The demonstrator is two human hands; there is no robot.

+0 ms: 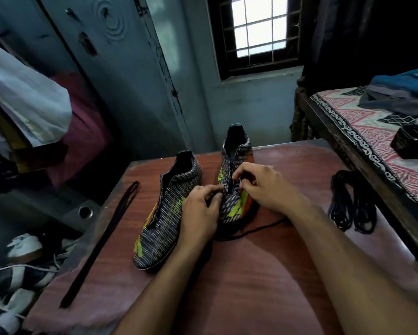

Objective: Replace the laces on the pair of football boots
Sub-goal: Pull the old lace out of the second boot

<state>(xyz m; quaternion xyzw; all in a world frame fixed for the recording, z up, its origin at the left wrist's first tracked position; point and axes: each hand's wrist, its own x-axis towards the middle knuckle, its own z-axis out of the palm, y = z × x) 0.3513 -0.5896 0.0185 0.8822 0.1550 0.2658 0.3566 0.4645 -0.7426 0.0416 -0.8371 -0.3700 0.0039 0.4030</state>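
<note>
- Straight black lace [101,243] lay at table [263,286] left edge; bundled dark laces [353,204] at right.
- Left boot [164,213] sat unlaced beside right boot [237,180].
- Left hand [200,211] and right hand [263,187], both curled, pinched the lace [258,229] at right boot's eyelets.

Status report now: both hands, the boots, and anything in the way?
Left hand and right hand pinching at right boot eyelets. Left boot unlaced beside it. Loose lace trails under right wrist; no obstruction.

Single head-worn view. Looked forward and down, close over bench [263,274]; wide angle took in window [258,27] ahead, bed [362,131] at right.
</note>
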